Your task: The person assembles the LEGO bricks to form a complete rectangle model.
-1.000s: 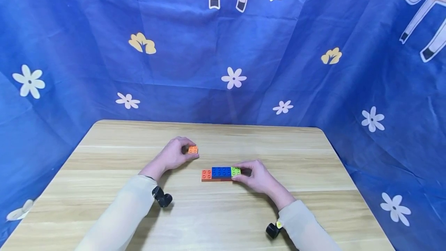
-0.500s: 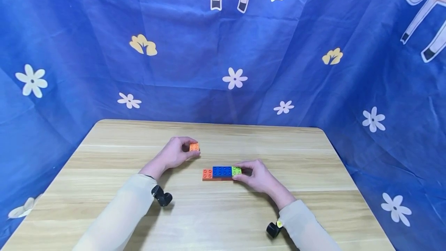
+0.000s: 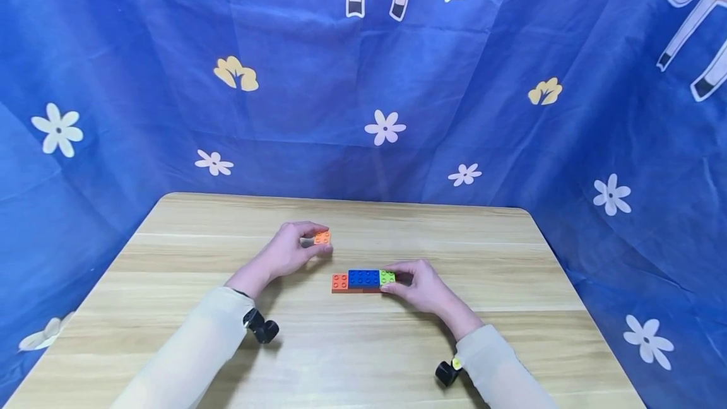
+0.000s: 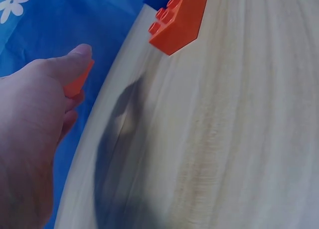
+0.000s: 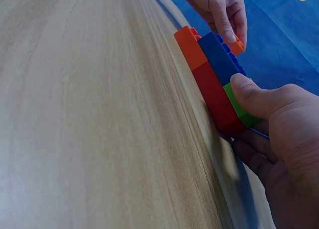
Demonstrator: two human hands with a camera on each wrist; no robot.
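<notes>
Between thumb and fingers, my left hand [image 3: 288, 249] pinches a small orange brick [image 3: 322, 237], raised over the table behind and left of a row of joined bricks. My right hand [image 3: 423, 286] grips the right end of that row, thumb and fingers on the green brick [image 3: 387, 277]. A long blue brick [image 3: 363, 278] sits beside the green one in the upper layer. Below them lie a red brick [image 5: 215, 97] and, at the left end, an orange-red brick [image 3: 339, 281] whose studs show bare. In the left wrist view the thumb hides most of the small orange brick [image 4: 78, 83].
The bricks stand on a light wood-grain table [image 3: 352, 346]. A blue cloth [image 3: 307, 106] with flowers and animal legs hangs behind and along both sides. Small black devices [image 3: 262, 327] are strapped at both wrists.
My left hand has lifted the small orange brick slightly and carried it a little to the right. The right hand keeps its grip on the row, which stays in place.
</notes>
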